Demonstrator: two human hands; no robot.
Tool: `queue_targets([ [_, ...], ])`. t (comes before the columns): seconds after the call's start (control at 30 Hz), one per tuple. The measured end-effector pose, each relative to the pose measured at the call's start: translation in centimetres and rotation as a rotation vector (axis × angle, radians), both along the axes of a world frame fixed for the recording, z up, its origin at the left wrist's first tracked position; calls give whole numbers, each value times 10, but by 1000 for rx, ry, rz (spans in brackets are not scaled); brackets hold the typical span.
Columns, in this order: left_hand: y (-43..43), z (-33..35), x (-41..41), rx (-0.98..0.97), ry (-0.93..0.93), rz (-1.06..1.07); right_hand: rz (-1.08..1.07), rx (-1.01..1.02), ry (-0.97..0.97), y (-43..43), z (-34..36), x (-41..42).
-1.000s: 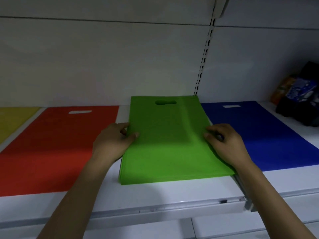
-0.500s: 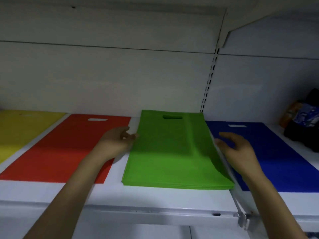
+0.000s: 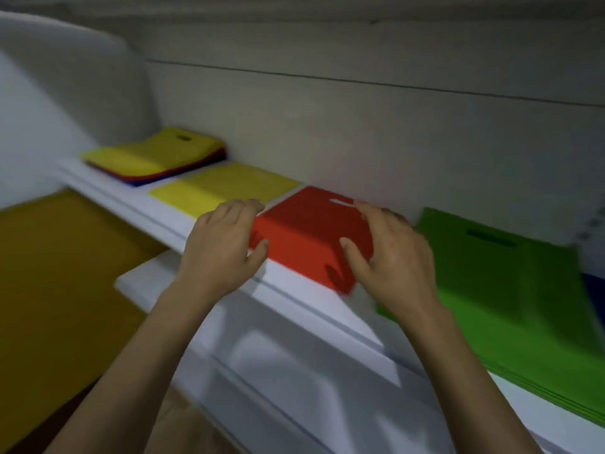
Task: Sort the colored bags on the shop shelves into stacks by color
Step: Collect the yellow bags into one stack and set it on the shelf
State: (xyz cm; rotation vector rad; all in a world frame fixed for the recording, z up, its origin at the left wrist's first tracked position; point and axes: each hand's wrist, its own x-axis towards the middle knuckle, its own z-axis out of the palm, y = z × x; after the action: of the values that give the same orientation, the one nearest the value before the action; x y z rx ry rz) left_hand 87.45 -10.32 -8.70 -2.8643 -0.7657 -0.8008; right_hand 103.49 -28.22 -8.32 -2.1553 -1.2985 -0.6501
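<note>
The red bag stack (image 3: 311,237) lies flat on the white shelf (image 3: 304,309), its handle slot toward the back wall. My left hand (image 3: 222,247) sits at its left edge, fingers loosely bent, thumb touching the near corner. Over the stack's right edge hovers my right hand (image 3: 389,257), fingers spread, holding nothing. Right of it lies the thick green bag stack (image 3: 510,290). A flat yellow bag stack (image 3: 226,188) lies to the left. At the far left sits a mixed pile (image 3: 154,155), yellow on top with red and blue beneath. The picture is motion-blurred.
A sliver of the blue bags (image 3: 594,290) shows at the right edge behind the green stack. A mustard-brown surface (image 3: 49,273) fills the lower left below the shelf. The shelf's white back wall rises close behind the bags.
The view swung left. Both hands left the green stack's sides and now sit at the red stack's two edges. The mixed pile at far left came into view.
</note>
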Motion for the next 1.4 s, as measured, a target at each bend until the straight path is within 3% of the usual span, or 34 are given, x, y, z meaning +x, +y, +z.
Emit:
queue_targets([
  [0.33,83,-14,-182,17,91,443,371,-113,5,157,-22,-113],
  [0.77,262,-23,-359,5,222,542,392,-172,-28,351,-26,-272],
  [1.03,353,-33,-351,-17,156,429,299,-212,-30,416,-28,-281],
  [1.27,445,-28,-290,-15,131,294,165,-176,-29,482,-23,-229],
  [1.4,497,-25,-252,6,92,195,123,-123,79,528,-16,-194],
])
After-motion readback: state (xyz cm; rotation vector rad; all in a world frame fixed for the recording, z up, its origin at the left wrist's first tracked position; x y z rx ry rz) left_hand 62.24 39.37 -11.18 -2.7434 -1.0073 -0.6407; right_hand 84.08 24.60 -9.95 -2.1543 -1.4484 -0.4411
